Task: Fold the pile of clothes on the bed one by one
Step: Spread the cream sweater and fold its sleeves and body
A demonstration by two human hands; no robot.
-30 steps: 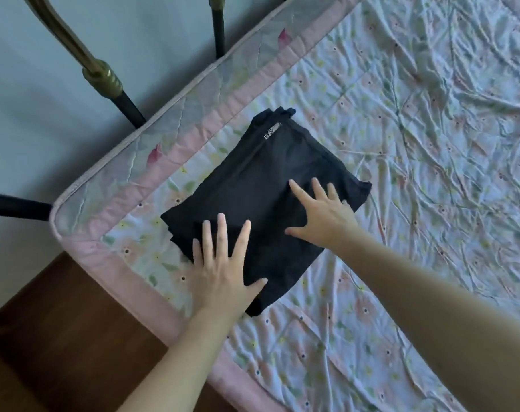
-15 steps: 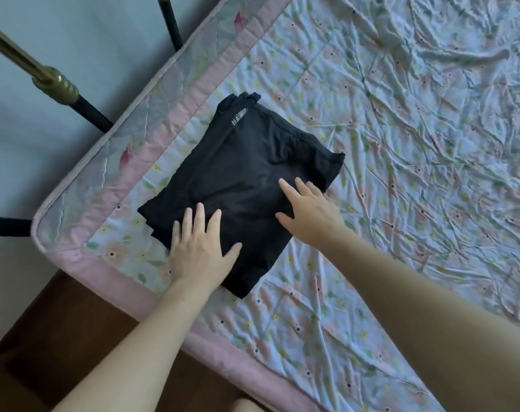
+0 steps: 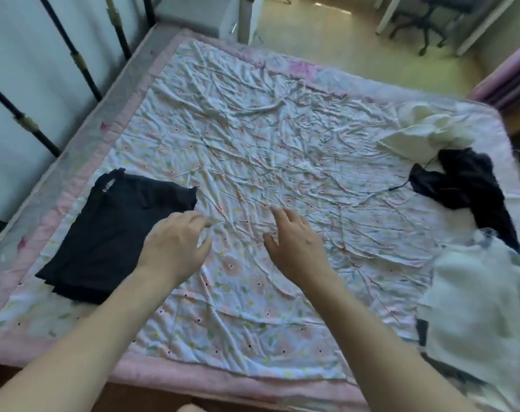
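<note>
A folded black garment (image 3: 113,230) lies flat near the bed's left edge. My left hand (image 3: 175,248) hovers just right of it, fingers relaxed and empty. My right hand (image 3: 294,242) hangs over the bare floral sheet (image 3: 253,150) at the bed's middle, fingers loosely spread, holding nothing. Unfolded clothes sit at the right: a cream garment (image 3: 425,132) at the far corner, a crumpled black garment (image 3: 466,185) below it, and a white garment (image 3: 478,316) at the near right edge.
A black and brass metal bed frame (image 3: 80,66) runs along the left side against a pale wall. Beyond the far edge of the bed is yellowish floor with an office chair (image 3: 425,22) and white furniture legs. Pink mattress border (image 3: 193,379) marks the near edge.
Both hands have lifted off the folded black garment and moved right over the sheet. The view has swung right and up, revealing the pile of unfolded clothes.
</note>
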